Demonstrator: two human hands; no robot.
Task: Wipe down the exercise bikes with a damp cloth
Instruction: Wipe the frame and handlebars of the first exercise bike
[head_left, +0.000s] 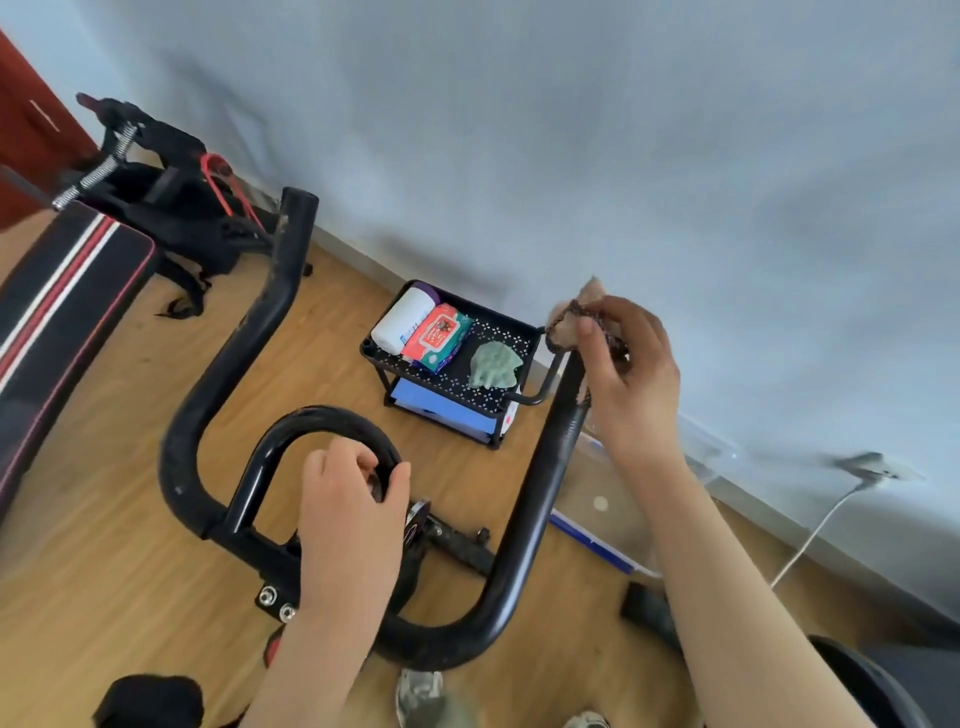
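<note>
The exercise bike's black handlebar fills the middle of the view, with two long outer bars and a small inner loop. My right hand is closed on a pinkish-brown cloth wrapped over the far tip of the right bar. My left hand grips the right side of the inner loop. The left outer bar looks dusty and scuffed.
A small black cart by the wall holds a white roll, a red wipes pack and a green cloth. A striped bench and black gear lie left. A clear bin and a white cable are at the right.
</note>
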